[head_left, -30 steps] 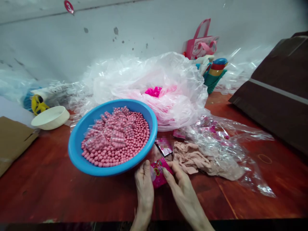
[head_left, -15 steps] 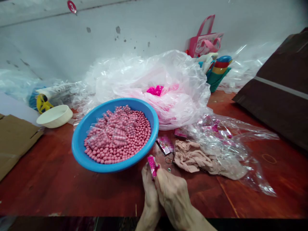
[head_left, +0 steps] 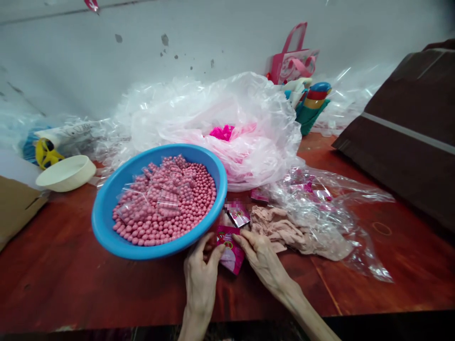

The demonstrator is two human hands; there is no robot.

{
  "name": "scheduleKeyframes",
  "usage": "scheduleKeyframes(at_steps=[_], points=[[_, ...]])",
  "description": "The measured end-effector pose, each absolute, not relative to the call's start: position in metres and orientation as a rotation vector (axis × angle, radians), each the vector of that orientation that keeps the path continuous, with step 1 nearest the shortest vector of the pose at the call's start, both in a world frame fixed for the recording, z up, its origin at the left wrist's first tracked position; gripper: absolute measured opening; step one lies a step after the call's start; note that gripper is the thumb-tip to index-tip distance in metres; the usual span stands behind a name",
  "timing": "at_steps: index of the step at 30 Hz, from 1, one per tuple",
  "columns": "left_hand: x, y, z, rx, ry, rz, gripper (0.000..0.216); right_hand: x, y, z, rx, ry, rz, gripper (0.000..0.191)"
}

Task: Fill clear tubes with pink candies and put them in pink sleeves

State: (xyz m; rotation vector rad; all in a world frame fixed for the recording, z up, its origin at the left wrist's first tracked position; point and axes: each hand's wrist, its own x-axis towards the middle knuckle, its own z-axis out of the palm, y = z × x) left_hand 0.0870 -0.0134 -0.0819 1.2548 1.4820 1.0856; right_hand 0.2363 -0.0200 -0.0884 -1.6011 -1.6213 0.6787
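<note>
Both my hands hold a small pink printed packet [head_left: 229, 248] low over the red wooden table [head_left: 71, 279], just in front of the blue basin's rim. My left hand [head_left: 201, 279] pinches the packet's left edge with thumb and fingers. My right hand [head_left: 261, 260] pinches its top right edge. The blue basin [head_left: 106, 208] holds many small pink beads [head_left: 177, 213] and several little clear bags of beads lying on top.
A crumpled beige cloth [head_left: 280, 227] and clear plastic wrap [head_left: 337, 218] lie to the right. A big clear bag with pink contents [head_left: 227, 132] stands behind the basin. A cream bowl [head_left: 64, 173] and cardboard [head_left: 14, 208] sit left; a brown box [head_left: 408, 128] right.
The packet, held edge-on between my closed hands half a second ago, now faces up and my hands have spread apart along its edges. The view has shifted slightly.
</note>
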Motion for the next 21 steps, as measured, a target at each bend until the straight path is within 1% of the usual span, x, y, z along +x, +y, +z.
scheduleKeyframes(at_steps=[2,3,5,7,10,12,16,19,21], points=[[0.088,-0.009,-0.082,1.26,1.462,1.044,0.015,0.237,-0.019,-0.088,-1.569,-1.6,0.762,0.037],[0.089,-0.008,-0.083,1.235,1.447,1.039,0.012,0.238,-0.019,-0.089,-1.551,-1.582,0.805,0.038],[0.09,-0.007,-0.088,1.177,1.452,1.072,0.013,0.24,-0.018,-0.092,-1.528,-1.545,0.862,0.042],[0.088,-0.008,-0.093,1.165,1.478,1.101,0.016,0.243,-0.018,-0.098,-1.529,-1.546,0.842,0.044],[0.082,-0.011,-0.097,1.145,1.549,1.107,0.017,0.245,-0.018,-0.104,-1.576,-1.635,0.68,0.039],[0.077,-0.012,-0.097,1.147,1.595,1.106,0.016,0.244,-0.019,-0.104,-1.638,-1.751,0.517,0.034],[0.069,-0.012,-0.097,1.162,1.612,1.126,0.015,0.233,-0.019,-0.098,-1.795,-1.94,0.215,0.018],[0.068,-0.014,-0.097,1.06,1.564,1.152,0.018,0.221,-0.018,-0.094,-1.875,-2.049,0.037,0.016],[0.069,-0.017,-0.095,0.934,1.457,1.161,0.021,0.216,-0.017,-0.092,-1.891,-2.114,-0.023,0.018]])
